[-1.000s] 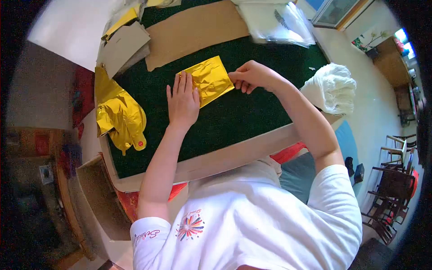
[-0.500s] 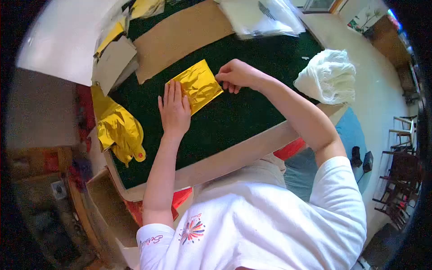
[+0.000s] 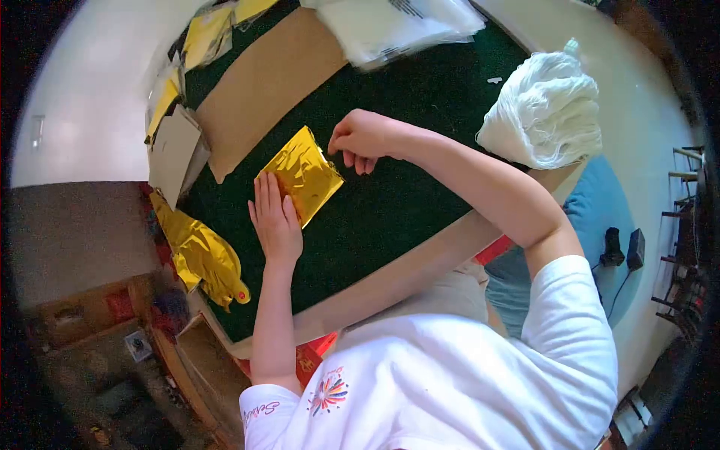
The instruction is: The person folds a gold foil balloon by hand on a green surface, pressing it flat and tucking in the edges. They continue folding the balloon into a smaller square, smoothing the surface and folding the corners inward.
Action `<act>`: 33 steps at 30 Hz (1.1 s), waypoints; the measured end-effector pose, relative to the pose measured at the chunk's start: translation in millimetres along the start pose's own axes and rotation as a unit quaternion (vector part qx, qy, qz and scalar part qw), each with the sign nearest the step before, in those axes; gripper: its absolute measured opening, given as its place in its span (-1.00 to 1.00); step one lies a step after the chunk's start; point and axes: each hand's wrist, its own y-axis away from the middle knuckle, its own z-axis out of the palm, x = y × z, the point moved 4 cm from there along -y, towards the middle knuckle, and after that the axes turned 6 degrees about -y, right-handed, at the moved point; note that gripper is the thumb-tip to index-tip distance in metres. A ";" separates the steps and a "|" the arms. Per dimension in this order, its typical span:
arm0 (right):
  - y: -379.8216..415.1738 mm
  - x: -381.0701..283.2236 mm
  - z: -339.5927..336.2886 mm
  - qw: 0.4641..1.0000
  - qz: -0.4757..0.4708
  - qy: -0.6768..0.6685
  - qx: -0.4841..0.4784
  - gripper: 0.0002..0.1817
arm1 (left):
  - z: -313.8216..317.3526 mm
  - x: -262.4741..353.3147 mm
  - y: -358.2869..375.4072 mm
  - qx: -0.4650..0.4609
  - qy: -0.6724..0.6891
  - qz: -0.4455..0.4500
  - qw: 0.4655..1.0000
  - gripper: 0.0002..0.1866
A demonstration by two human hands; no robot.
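While the left hand (image 3: 280, 229) lies flat on gold foil (image 3: 307, 174), the right hand (image 3: 369, 136) curls its fingers, grip unclear.

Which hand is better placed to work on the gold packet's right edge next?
Probably the right hand: its curled fingers are beside that edge, while the left hand lies flat on the gold packet.

Pink-red script on the left sleeve (image 3: 264, 421), beside the firework print (image 3: 328, 395) on the white shirt (image 3: 450, 375), seems to begin "Ser" — its remaining letters are unclear. Just above that same print runs a short line of script (image 3: 337, 372), too small to read. Far beyond the print, across the desk (image 3: 405, 180), the clear plastic bags (image 3: 405, 30) carry black lettering — blurred and unreadable.
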 end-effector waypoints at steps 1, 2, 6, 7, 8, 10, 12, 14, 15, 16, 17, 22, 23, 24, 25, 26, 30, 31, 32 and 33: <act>0.6 0.2 0.8 0.999 0.004 0.014 -0.029 -0.75 | -0.3 -0.1 -0.3 0.002 0.002 0.001 1.000 -0.45; -1.2 1.8 -0.5 1.000 0.003 0.009 -0.027 -0.75 | -0.3 0.1 -0.2 0.000 -0.001 0.005 1.000 -0.45; -17.1 0.7 -5.5 1.000 -0.005 -0.023 0.004 -0.72 | 1.0 -0.4 -0.3 -0.007 0.000 0.003 1.000 -0.45; -23.4 -1.8 -7.6 0.999 -0.006 -0.029 0.021 -0.70 | 1.1 -0.2 -0.2 -0.011 -0.001 0.005 1.000 -0.45; -34.4 -4.2 -7.5 0.999 -0.006 -0.032 0.021 -0.70 | 1.2 0.1 0.0 -0.013 -0.003 0.007 1.000 -0.45; -57.7 -11.1 -6.7 1.000 0.008 0.004 0.030 -0.67 | 1.1 0.1 -0.6 -0.023 -0.013 -0.001 1.000 -0.45; -64.4 -21.2 -6.2 0.999 -0.001 0.038 0.037 -0.67 | 0.2 1.4 -0.1 -0.022 -0.014 0.001 1.000 -0.46; -65.5 -32.6 -3.3 0.989 0.000 0.145 0.019 -0.68 | -0.4 1.1 0.5 -0.020 -0.015 0.002 1.000 -0.46; -64.3 -36.6 -3.1 0.989 0.000 0.144 0.018 -0.68 | -0.6 1.2 0.5 -0.017 -0.012 0.006 1.000 -0.46; -62.4 -43.7 -3.7 0.978 -0.038 0.202 0.037 -0.68 | -0.6 1.3 0.7 -0.014 -0.009 0.009 1.000 -0.46; -61.1 -48.9 -3.3 0.962 -0.076 0.258 0.055 -0.67 | -0.9 1.5 0.8 -0.015 -0.009 0.008 1.000 -0.46; -57.0 -35.6 -0.1 0.997 -0.034 0.070 0.010 -0.54 | 0.6 0.7 1.7 -0.009 -0.007 0.009 1.000 -0.46; -53.7 -32.6 1.2 0.999 -0.044 0.018 0.003 -0.47 | 1.1 0.2 1.4 -0.009 -0.006 0.008 1.000 -0.46; -48.7 -31.9 3.0 0.999 -0.043 0.019 0.002 -0.47 | 1.4 -0.3 1.3 -0.009 -0.003 0.007 1.000 -0.46; -43.3 -31.4 5.2 0.999 -0.035 0.004 0.001 -0.41 | 1.6 -0.9 1.3 -0.009 0.000 0.007 1.000 -0.46; -38.3 -29.8 7.6 1.000 -0.027 -0.009 0.000 -0.35 | 1.4 -0.4 1.2 -0.010 0.000 0.006 1.000 -0.46; -28.1 -16.8 16.8 0.999 -0.041 0.001 -0.003 -0.33 | 0.6 1.4 0.1 -0.012 -0.013 0.001 1.000 -0.46; -24.8 -15.8 17.7 0.998 -0.052 0.021 0.007 -0.32 | 0.9 1.1 -0.1 -0.016 -0.019 0.000 1.000 -0.45; -21.0 -14.5 18.6 0.997 -0.063 0.041 0.017 -0.30 | 1.1 0.8 -0.3 -0.016 -0.019 -0.001 1.000 -0.45; -13.3 -14.5 19.0 0.999 -0.047 0.001 0.004 -0.26 | 1.0 0.8 -0.5 -0.014 -0.012 0.001 1.000 -0.45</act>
